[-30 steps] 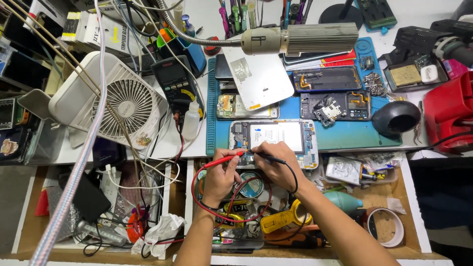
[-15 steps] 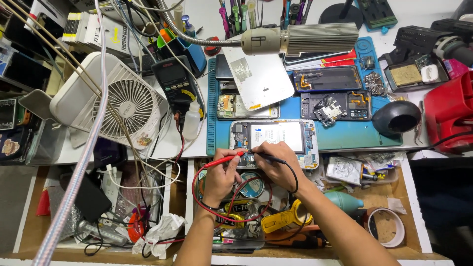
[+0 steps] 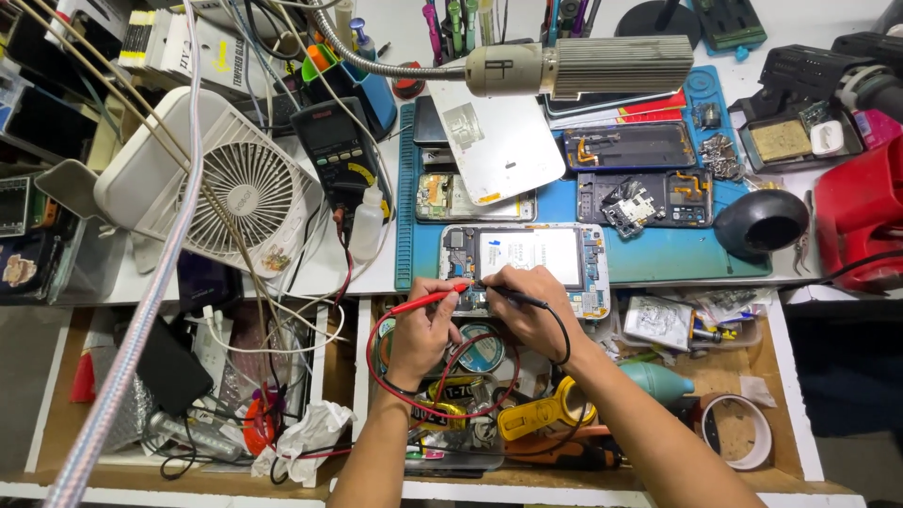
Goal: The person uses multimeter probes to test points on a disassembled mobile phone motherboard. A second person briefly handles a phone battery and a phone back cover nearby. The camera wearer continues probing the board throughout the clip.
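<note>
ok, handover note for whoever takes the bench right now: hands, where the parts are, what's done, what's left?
Left hand: holds the red probe, tip at the lower left edge of the opened phone.
Right hand: holds the black probe, tip on the same edge, close beside the red one.
Phone lies back off on the blue mat; multimeter sits to the left by the white fan, leads running down to both hands.
Done: phone opened, probes placed.
Left: reading not visible from here; phone not closed up.
</note>
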